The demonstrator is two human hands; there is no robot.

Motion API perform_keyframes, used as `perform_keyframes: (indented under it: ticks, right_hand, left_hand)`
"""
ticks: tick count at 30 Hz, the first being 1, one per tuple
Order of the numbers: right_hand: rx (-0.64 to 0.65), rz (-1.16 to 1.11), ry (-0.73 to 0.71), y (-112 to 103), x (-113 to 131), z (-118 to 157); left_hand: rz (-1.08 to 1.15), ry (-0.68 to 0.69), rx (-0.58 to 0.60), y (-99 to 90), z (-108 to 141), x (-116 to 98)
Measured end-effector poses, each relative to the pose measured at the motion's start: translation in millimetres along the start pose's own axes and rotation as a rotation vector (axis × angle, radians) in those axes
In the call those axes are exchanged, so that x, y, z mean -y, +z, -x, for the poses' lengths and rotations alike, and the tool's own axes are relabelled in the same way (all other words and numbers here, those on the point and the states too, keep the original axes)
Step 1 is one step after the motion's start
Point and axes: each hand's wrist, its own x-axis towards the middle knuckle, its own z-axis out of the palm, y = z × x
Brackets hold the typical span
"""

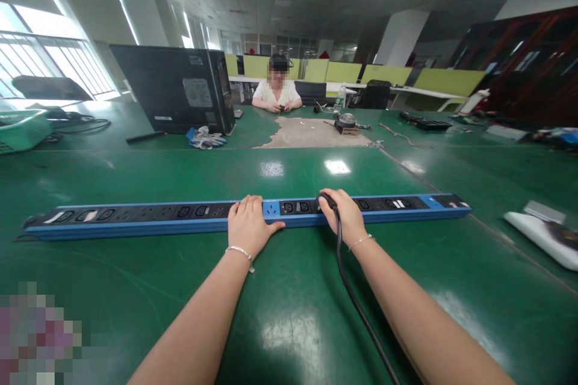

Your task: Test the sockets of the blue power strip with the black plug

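Observation:
A long blue-and-black power strip (pixel 135 229) lies across the green table, with a row of sockets along its top. My left hand (pixel 248 225) grips it left of the blue socket section, fingers over the top and thumb stretched along the front side. A black plug (pixel 329 200) is held in my right hand (pixel 347 216), against the strip's sockets right of the middle. My fingers hide its front end, so how deep it sits in a socket I cannot tell. From the plug a black cable (pixel 350 289) runs down toward me between my forearms.
Across the green table (pixel 171 295) sits a person (pixel 277 91) with both hands together. A black computer case (pixel 180 90), gloves (pixel 205 138) and a green basket (pixel 22 130) stand at the left. A white device (pixel 542 237) lies at the right.

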Motion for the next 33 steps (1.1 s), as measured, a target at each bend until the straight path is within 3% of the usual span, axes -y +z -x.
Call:
perform_keyframes:
  ticks: [8,14,19,33]
  right_hand:
    - [0.042,0.244,-0.049,3,13,-6]
    - [-0.080,0.238,0.010,13,12,6]
    - [-0.037,0.193,-0.072,16,8,15]
    - [-0.041,0.161,-0.091,17,2,21]
  left_hand:
    - [-0.015,0.002,-0.006,0.6,0,0]
    - [-0.030,0.014,-0.011,0.2,0,0]
    - [-0.046,0.015,-0.012,-0.4,0,0]
    - [-0.042,0.008,0.027,-3.9,0,-1]
